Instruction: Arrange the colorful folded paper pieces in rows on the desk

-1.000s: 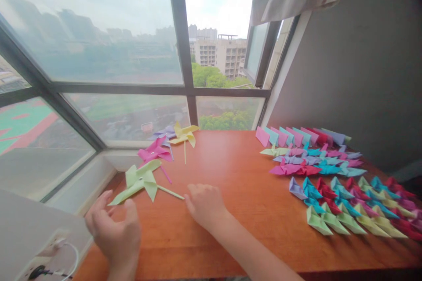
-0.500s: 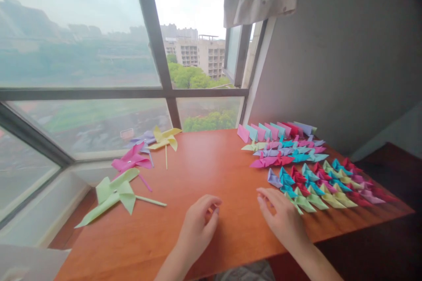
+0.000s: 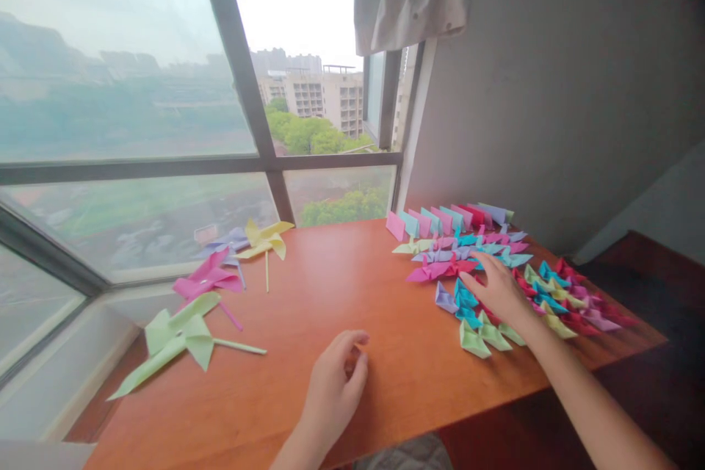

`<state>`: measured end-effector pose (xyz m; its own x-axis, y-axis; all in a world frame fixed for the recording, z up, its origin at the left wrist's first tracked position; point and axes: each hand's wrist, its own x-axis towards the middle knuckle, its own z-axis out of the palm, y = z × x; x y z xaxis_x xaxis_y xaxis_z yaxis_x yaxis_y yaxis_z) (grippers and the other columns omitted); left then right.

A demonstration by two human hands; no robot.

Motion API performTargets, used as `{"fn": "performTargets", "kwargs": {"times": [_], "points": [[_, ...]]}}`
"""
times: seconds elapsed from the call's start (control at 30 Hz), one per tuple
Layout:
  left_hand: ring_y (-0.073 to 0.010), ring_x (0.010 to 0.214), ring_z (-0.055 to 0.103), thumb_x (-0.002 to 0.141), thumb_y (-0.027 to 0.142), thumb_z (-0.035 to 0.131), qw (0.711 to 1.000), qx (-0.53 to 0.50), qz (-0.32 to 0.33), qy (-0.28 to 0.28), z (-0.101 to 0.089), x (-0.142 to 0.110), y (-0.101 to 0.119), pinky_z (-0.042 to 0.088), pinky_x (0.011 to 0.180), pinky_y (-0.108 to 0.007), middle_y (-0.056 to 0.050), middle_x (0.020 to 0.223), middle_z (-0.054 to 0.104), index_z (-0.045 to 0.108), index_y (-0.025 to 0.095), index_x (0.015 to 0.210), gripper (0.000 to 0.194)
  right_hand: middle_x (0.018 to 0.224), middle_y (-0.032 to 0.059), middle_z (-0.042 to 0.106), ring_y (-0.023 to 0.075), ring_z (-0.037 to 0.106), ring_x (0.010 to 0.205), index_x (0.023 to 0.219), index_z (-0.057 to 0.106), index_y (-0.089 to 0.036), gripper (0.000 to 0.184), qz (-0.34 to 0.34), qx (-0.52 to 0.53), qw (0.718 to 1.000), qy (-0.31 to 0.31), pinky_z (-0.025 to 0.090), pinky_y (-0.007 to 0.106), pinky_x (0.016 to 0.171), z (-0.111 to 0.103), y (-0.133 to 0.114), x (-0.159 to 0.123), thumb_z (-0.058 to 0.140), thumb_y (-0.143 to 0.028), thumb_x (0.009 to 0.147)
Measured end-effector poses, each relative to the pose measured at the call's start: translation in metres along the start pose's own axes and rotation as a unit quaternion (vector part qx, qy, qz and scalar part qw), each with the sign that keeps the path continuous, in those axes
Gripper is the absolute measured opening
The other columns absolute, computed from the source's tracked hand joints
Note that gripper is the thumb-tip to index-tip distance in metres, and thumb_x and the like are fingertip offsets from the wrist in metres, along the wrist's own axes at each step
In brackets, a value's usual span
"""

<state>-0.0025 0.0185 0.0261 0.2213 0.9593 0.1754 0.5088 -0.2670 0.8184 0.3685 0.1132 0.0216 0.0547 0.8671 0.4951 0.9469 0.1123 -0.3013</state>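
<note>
My left hand [image 3: 337, 374] is at the table's near middle, loosely curled with a gap between thumb and fingers and nothing in it. Over the right side of the table reaches my right hand [image 3: 499, 288], its thumb and fingers apart. Its fingertips are close to a pink-red paper crane [image 3: 463, 264] and above rows of folded paper boats, which the hand and forearm partly cover. Blue boats [image 3: 465, 294], a lilac boat [image 3: 446, 297] and pale green boats [image 3: 474, 340] lie nearest. Whether the fingertips touch any paper I cannot tell.
On the wooden table [image 3: 330, 272], paper pinwheels lie at left: green [image 3: 190, 334], magenta [image 3: 208, 279], yellow [image 3: 264, 239] and lilac [image 3: 228, 241]. Behind the cranes stands a row of folded paper pieces [image 3: 427, 220]. Windows border the far side, a grey wall [image 3: 551, 88] the right.
My right hand has moved forward and right, from the near edge of the boats to above them, beside the cranes. My left hand has stayed nearly still. The view has shifted slightly.
</note>
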Motion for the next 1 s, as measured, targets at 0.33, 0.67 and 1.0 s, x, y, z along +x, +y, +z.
{"fn": "performTargets", "kwargs": {"times": [0.33,0.67,1.0], "points": [[-0.0307,0.132,0.045,0.083,0.041,0.063,0.981,0.163,0.102,-0.026,0.051,0.109,0.052,0.039,0.108,-0.047,-0.016,0.143,0.045,0.041,0.02,0.138,0.063,0.136,0.0157,0.051,0.0341,0.048,0.127,0.131,0.057,-0.02,0.06,0.061,-0.121,0.983,-0.121,0.039,0.045,0.105,0.023,0.007,0.066,0.051,-0.06,0.086],[-0.0384,0.135,0.037,0.082,0.068,0.054,0.96,0.271,0.063,-0.04,0.116,0.175,0.059,0.036,0.102,-0.053,-0.021,0.15,0.034,0.035,0.019,0.143,0.08,0.132,0.0138,0.058,0.0276,0.056,0.121,0.127,0.061,-0.019,0.056,0.011,-0.034,0.987,-0.159,0.041,0.039,0.104,0.039,0.002,0.081,0.054,-0.058,0.087],[-0.034,0.123,0.048,0.088,0.053,0.052,0.958,0.271,0.075,-0.056,0.114,0.169,0.053,0.041,0.099,-0.048,-0.015,0.14,0.046,0.04,0.022,0.14,0.062,0.121,0.0126,0.066,0.0258,0.06,0.115,0.113,0.067,-0.016,0.034,-0.049,0.025,0.987,-0.15,0.046,0.039,0.1,0.042,-0.025,0.076,0.054,-0.034,0.088]]}}
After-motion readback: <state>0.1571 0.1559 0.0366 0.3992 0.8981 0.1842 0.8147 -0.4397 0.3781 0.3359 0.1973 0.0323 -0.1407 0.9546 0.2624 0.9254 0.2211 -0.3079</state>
